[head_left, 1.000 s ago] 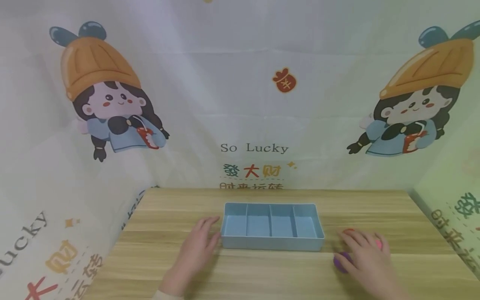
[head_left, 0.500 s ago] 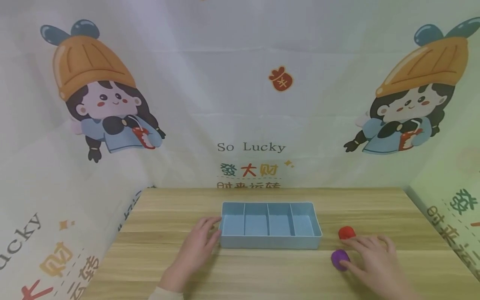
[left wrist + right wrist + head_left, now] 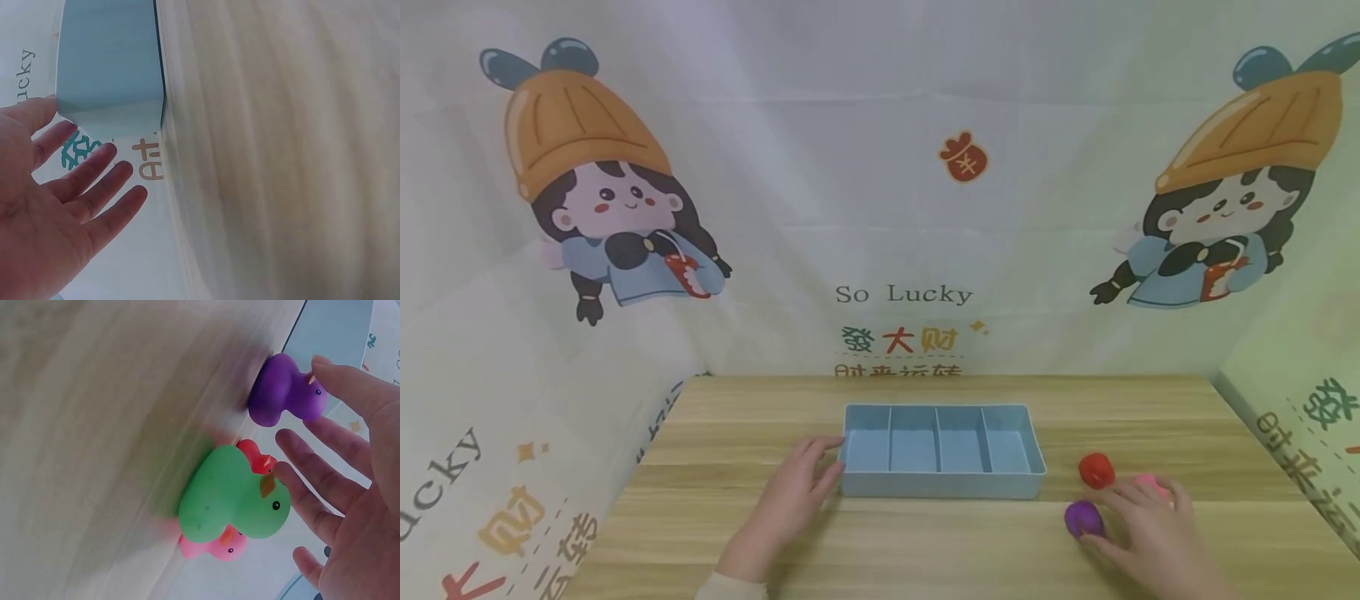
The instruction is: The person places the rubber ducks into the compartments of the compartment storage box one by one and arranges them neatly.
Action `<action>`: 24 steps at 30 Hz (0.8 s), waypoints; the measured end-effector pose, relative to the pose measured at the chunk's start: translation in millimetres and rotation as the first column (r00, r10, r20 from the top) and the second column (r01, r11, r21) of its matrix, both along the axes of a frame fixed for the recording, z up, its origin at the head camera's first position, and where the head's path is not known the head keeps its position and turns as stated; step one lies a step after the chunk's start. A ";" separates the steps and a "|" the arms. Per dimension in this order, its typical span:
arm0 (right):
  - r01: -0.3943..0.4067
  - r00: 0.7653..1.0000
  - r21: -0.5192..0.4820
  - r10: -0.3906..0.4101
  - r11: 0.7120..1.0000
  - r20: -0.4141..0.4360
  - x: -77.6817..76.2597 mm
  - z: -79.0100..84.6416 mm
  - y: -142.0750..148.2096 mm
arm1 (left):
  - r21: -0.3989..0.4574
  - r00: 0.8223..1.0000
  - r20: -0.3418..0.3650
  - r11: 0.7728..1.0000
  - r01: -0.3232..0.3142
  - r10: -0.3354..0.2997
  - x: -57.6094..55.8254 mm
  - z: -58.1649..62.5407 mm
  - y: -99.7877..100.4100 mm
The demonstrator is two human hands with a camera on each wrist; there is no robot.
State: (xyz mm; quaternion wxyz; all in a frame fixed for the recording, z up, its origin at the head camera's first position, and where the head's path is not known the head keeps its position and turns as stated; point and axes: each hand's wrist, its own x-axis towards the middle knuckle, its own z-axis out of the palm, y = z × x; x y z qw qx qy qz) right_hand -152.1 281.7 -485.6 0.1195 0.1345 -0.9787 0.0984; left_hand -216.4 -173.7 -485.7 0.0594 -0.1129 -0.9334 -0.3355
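Note:
A light blue tray (image 3: 942, 485) with several compartments stands mid-table. My left hand (image 3: 792, 492) is at its left end, thumb and index fingertips at the rim and the other fingers spread. To the tray's right sits a purple rubber duck (image 3: 270, 394). My right hand (image 3: 1153, 525) reaches over it from the near right, thumb tip at its head and fingers loosely extended past it. A red duck (image 3: 1096, 471) lies just beyond the fingertips. Beneath the palm are a green duck (image 3: 212, 497) and a pink duck (image 3: 219, 551); the head view hides the green one.
The wooden table (image 3: 940, 550) ends at the back against a printed cloth (image 3: 910, 200) with cartoon figures and lettering. More of that cloth hangs down both sides.
My right hand has drawn back slightly toward me, uncovering the red duck, and its fingers have shifted near the purple duck. My left fingertips have come up to the tray's end.

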 end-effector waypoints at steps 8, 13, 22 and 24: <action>-0.004 0.999 -0.025 0.004 1.000 0.033 0.8 -1.8 -1.4 | -0.011 1.000 0.005 1.000 -0.002 0.002 -0.6 1.1 -1.2; 0.008 0.999 -0.049 -0.006 0.999 0.035 2.2 -5.3 -0.8 | -0.020 1.000 -0.009 1.000 0.012 -0.012 -1.7 0.5 -2.4; 0.007 0.999 -0.077 -0.005 0.997 0.033 2.9 -5.5 -2.8 | 0.009 1.000 -0.022 1.000 0.017 -0.016 -1.3 -2.7 -4.8; 0.004 1.000 -0.085 -0.002 0.996 0.028 3.1 -5.4 -3.3 | 0.017 0.999 -0.028 1.000 0.023 -0.023 -1.9 -3.0 -5.0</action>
